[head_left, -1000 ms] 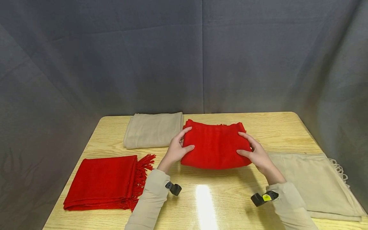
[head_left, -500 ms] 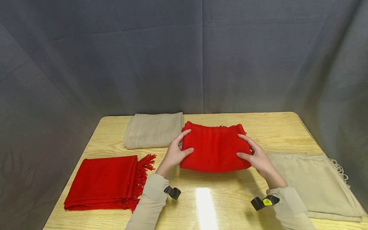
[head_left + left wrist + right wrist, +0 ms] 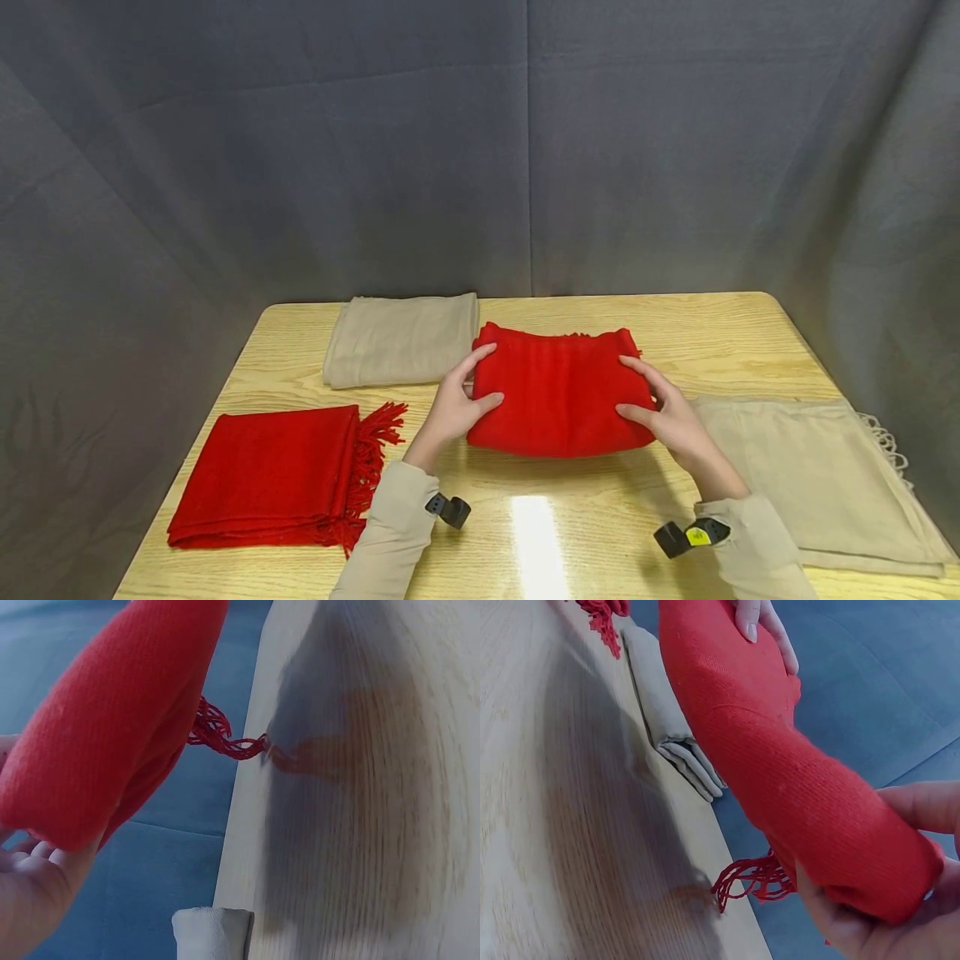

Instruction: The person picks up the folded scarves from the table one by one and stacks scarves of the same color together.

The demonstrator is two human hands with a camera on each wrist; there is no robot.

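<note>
Between both hands a folded red scarf (image 3: 558, 396) is held above the table, its broad face turned up toward the head camera. My left hand (image 3: 456, 404) grips its left end, thumb on the face and other fingers partly hidden behind. At the opposite end my right hand (image 3: 670, 417) holds it the same way. In the left wrist view the red fringe (image 3: 217, 731) hangs from the scarf's underside, its tip close to the wood. The right wrist view shows the scarf's thick folded edge (image 3: 780, 772) and fingers wrapped round its near end.
A second folded red scarf (image 3: 270, 475) lies at the left, fringe to its right. Behind it is a folded beige cloth (image 3: 405, 342). A larger beige scarf (image 3: 817, 483) with a looped fringe lies at the right. Grey curtains (image 3: 480, 167) surround the wooden table (image 3: 697, 333).
Both hands have brought the held red scarf slightly down in the head view, toward the person. The grip stays the same, and the other cloths have not moved.
</note>
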